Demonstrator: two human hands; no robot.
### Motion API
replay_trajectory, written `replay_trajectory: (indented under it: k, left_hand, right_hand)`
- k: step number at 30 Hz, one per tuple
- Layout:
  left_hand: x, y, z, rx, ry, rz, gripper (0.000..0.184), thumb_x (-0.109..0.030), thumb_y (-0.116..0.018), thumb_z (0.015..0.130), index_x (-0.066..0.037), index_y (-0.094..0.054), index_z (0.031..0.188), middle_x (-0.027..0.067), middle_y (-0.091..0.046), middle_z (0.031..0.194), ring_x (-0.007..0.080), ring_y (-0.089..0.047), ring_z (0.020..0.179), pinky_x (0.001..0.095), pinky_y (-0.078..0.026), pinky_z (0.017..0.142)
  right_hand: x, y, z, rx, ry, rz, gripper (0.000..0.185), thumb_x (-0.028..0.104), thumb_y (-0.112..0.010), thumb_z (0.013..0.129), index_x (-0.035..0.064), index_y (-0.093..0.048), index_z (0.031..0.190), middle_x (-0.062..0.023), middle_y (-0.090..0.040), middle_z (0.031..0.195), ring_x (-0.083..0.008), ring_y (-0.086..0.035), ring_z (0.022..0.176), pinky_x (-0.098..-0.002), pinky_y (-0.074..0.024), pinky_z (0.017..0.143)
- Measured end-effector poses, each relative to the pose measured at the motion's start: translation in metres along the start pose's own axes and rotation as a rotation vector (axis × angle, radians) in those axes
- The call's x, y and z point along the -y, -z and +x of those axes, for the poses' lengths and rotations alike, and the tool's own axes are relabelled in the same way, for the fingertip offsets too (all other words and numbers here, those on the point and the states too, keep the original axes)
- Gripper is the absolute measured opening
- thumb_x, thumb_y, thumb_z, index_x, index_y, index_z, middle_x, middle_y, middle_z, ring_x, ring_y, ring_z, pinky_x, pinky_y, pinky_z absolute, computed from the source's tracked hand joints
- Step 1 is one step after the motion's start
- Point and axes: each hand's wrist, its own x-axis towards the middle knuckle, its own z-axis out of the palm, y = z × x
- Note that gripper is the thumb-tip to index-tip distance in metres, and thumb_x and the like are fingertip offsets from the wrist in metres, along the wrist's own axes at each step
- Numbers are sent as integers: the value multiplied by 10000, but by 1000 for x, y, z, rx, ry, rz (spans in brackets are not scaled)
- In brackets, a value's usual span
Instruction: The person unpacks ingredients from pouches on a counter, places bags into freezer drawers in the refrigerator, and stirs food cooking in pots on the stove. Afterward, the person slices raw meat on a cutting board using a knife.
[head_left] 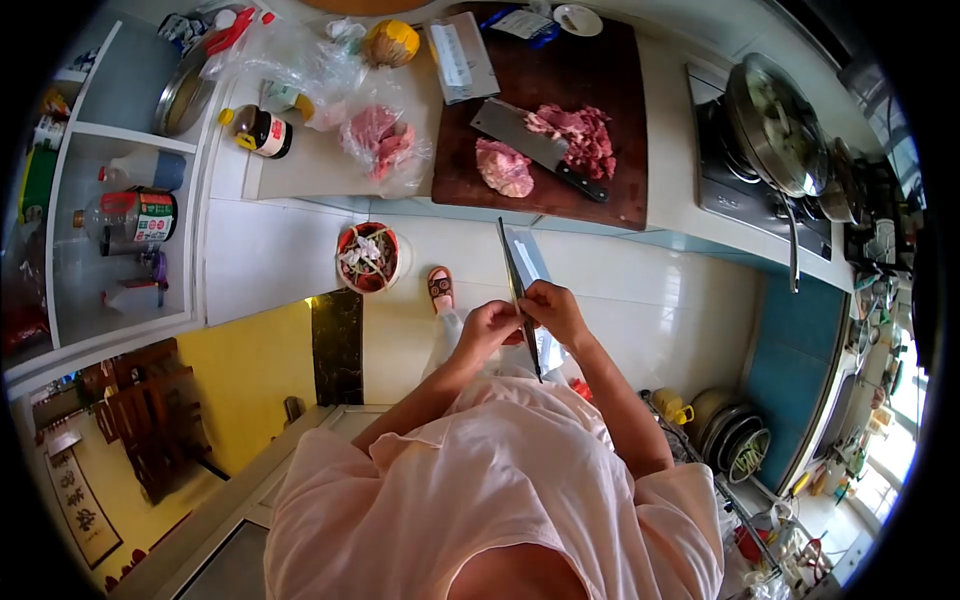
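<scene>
Both my hands are in front of my shirt, gripping a thin flat panel [527, 255] held nearly edge-on. It has a dark edge and a pale blue-white face; its exact kind I cannot make out. My left hand [488, 330] pinches it from the left, fingers closed near the middle of the edge. From the other side, my right hand [552, 312] has its fingers curled on the same part. Beyond them, a cleaver [530, 140] lies on the dark cutting board [600, 60], between a lump of meat [503, 168] and a pile of cut meat [580, 135].
A flat grey-white box [462, 60] lies over the board's left edge. Left of it are bagged meat [383, 140] and a dark sauce bottle [262, 132]. A lidded pan [775, 125] sits on the stove, its handle sticking out. A waste bucket [368, 258] stands on the floor.
</scene>
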Motion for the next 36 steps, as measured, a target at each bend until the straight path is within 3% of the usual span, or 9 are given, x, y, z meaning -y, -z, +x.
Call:
replay_trajectory:
  k: [10,13,16,18,22,26,29,32,36]
  left_hand:
    - [-1,140,-12,-200,-81,-43,116,-24,-635,750,8,-559,832,28,-592,692,79,-557,616,223,-445,526]
    - [4,201,-20,-457,-241,339,118,-67,-622,730,-1,-561,806,79,-595,665,155,-580,592,276,-451,555]
    - [-15,248,-27,-753,-356,852,142,-72,-604,719,-28,-558,847,151,-614,735,340,-601,674,400,-467,598]
    - [-25,278,-35,-770,-424,1014,147,-62,-607,717,-43,-552,853,158,-606,762,365,-588,707,420,-464,616]
    - [-45,306,-37,-618,-450,1024,161,-35,-610,685,-44,-532,826,149,-567,749,353,-575,704,417,-458,617]
    - [-65,309,-14,-444,-510,996,175,-42,-635,678,-37,-533,820,133,-558,781,340,-579,700,427,-455,627]
    - [-87,297,10,-188,-568,1157,155,-33,-639,690,-31,-581,834,153,-555,1084,314,-588,858,401,-492,713]
    - [-118,279,51,15,-764,1304,71,-33,-610,723,-18,-623,792,175,-427,1350,310,-556,1006,398,-502,804]
    - [-150,276,122,16,-836,1529,102,-81,-561,769,-29,-647,751,201,-402,1374,300,-582,900,414,-503,751]
  right_hand:
    - [-5,-110,49,-94,112,-256,195,138,-659,794,-4,-547,723,-82,-523,542,-149,-499,478,-301,-391,463]
    - [-3,-135,60,-107,263,-647,160,150,-675,724,34,-565,716,-131,-582,597,-293,-574,527,-367,-437,493]
    - [10,-160,87,178,301,-761,168,185,-685,743,56,-578,728,-118,-590,601,-306,-594,562,-382,-455,518]
    - [24,-168,132,60,333,-633,94,160,-657,776,85,-602,778,-119,-610,685,-289,-606,615,-372,-460,550]
    - [96,-173,251,-235,789,-1015,260,94,-679,712,51,-565,942,-143,-565,968,-324,-556,881,-415,-460,730]
    - [105,-175,334,-131,670,-1468,401,171,-686,726,88,-533,1087,-106,-532,1139,-278,-520,1054,-438,-428,890]
    - [107,-183,350,-54,527,-1673,431,225,-691,732,97,-535,1112,-90,-531,1161,-251,-508,1099,-464,-384,960]
    - [112,-182,357,-98,520,-1722,498,285,-748,637,87,-557,1052,-78,-564,1091,-231,-522,1081,-479,-381,939]
    - [102,-180,372,-44,400,-1827,433,257,-713,677,93,-566,1050,-66,-593,1044,-230,-553,1038,-488,-388,932]
